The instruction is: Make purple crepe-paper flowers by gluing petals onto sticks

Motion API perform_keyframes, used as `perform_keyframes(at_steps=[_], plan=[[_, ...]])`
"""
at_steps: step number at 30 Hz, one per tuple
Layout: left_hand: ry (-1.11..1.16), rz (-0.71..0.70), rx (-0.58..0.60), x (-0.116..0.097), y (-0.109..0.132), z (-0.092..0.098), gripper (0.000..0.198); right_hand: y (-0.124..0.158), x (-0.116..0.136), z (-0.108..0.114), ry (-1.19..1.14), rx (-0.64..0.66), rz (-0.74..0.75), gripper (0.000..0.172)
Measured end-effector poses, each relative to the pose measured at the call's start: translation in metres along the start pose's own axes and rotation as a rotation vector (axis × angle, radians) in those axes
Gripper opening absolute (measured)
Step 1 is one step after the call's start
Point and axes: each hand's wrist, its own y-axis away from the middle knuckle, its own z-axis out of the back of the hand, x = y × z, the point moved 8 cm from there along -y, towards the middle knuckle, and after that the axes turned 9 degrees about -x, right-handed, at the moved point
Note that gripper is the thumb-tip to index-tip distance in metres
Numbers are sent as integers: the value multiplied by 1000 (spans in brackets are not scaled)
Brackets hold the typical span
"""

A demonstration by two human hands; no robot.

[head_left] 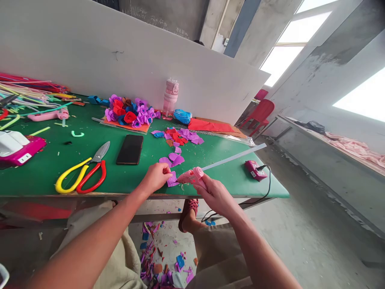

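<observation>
My left hand (pixel 156 176) pinches a small purple foam petal (pixel 172 179) at the near edge of the green table (pixel 45 172). My right hand (pixel 214 193) grips a pink hot glue gun (pixel 191 176) with a long clear glue stick (pixel 234 157) poking out behind it. The gun's nozzle points left and touches the petal. More purple petals (pixel 173 159) lie just beyond my hands. Further back sits a heap of purple, red and blue cut pieces (pixel 178 136).
Yellow and red handled scissors (pixel 82 172) and a black phone (pixel 130 149) lie to the left. Finished foam roses (pixel 130 111) on an orange sheet, a pink bottle (pixel 171 97), a pink charger (pixel 255 169) with a cable and scraps on the floor (pixel 162 261) surround me.
</observation>
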Motion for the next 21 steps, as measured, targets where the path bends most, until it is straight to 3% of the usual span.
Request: perform_keyframes(at_steps=[10,21], plan=[[9,-4,-10,0,0,1,14,5,1,11,-72,-24,-3,24],[6,4,5,0,-1,0,16,6,6,2,-58,-13,-6,23]])
